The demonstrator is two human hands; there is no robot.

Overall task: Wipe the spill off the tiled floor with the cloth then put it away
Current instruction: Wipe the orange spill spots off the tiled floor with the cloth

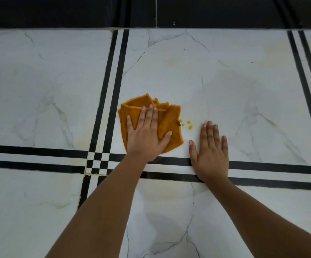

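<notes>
The left hand presses the folded cloth flat, fingers spread, gripping nothing. The spill (about 5 yellow drops) lies just right of the cloth, between both hands. The right hand rests open on the floor.

One cloth, two hands, several orange drops.
</notes>
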